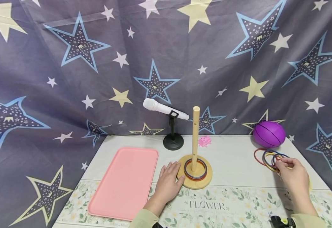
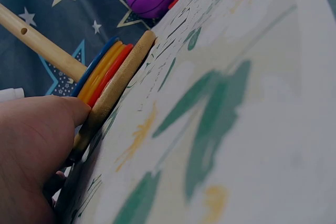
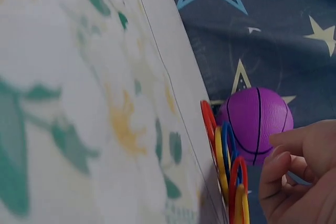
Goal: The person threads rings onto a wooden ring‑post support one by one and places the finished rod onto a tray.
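The left hand [image 1: 168, 182], lower centre of the head frame, lies with fingers straight, thumb at the edge of the wooden base [image 1: 208, 175]; the right hand [image 1: 294, 175], lower right, is nearer the loose rings [image 3: 222, 167]; its fingers are bent, tips close together, though I cannot tell whether they pinch anything; the rings overlap about and beyond those tips, toward upper left, round, without a long axis; the post [image 1: 195, 136], at centre, points upward.

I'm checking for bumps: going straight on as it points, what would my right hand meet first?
Your right hand would likely meet the loose rings just ahead; depth there is unclear.
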`<state>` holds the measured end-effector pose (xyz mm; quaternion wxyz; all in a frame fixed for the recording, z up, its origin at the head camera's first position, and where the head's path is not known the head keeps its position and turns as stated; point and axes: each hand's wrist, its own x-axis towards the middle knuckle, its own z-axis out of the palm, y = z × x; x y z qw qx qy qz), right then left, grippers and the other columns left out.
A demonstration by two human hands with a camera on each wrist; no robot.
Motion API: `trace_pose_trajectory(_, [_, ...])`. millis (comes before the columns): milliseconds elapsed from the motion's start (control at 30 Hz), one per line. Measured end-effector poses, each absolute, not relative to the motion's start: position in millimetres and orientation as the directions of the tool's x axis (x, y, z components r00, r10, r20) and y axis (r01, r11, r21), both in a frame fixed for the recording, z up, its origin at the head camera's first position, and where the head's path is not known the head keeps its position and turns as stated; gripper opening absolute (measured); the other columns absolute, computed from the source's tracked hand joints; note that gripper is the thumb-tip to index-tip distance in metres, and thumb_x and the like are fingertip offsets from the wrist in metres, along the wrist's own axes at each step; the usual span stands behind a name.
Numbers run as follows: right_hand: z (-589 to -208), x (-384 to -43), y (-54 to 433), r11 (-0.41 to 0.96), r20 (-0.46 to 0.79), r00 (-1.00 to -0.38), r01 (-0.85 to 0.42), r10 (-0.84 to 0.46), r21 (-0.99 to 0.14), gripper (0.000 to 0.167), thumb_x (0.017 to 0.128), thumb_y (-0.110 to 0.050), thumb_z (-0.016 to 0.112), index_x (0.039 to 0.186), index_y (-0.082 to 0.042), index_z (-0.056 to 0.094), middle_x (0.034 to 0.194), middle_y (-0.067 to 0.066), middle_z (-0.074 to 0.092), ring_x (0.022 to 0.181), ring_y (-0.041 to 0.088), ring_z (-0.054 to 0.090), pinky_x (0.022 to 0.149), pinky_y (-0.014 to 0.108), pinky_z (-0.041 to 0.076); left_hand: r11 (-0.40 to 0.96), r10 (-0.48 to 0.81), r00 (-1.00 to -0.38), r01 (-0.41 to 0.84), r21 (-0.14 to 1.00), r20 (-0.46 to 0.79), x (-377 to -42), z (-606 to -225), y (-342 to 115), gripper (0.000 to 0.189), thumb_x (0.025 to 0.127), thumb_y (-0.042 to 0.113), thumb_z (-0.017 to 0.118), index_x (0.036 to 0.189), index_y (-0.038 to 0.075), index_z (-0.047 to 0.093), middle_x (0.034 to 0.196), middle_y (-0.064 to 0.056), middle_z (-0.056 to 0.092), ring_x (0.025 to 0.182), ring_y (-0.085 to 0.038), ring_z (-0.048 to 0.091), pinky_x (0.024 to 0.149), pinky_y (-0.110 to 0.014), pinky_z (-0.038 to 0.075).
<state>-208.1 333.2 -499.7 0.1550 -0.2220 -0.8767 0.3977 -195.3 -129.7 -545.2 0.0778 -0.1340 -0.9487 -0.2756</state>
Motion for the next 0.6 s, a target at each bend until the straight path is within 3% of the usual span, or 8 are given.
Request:
trace_pose_trajectory(300, [-504,-203,347,0.539,0.036,-0.808,0.358,0.588,-0.762,0.042,0.109,-0.028,0.065,0.134,0.006,0.063,0.103,0.020,0.069,0.085,0.028,0.056,0.072,0.037,0.039,0.809,0.214,-0.952,0.298,0.506,0.219,-195,-544,-130,0.059,0.111,0.033,0.066,0.160,0.003,0.055,0.167,-0.018,0.051,0.161,-0.040,0.038,0.134,-0.062,0.018])
trace_pose_trajectory(600, [-509,-195,360,0.529,-0.013,-0.800,0.409,0.600,-0.743,0.049,0.108,-0.030,0.065,0.139,0.009,0.062,0.101,0.019,0.069,0.074,0.018,0.057,0.068,0.034,0.041,0.815,0.211,-0.954,0.293,0.500,0.214,-195,-546,-130,0.059,0.111,0.034,0.065,0.161,0.004,0.055,0.167,-0.017,0.051,0.161,-0.038,0.038,0.134,-0.061,0.019])
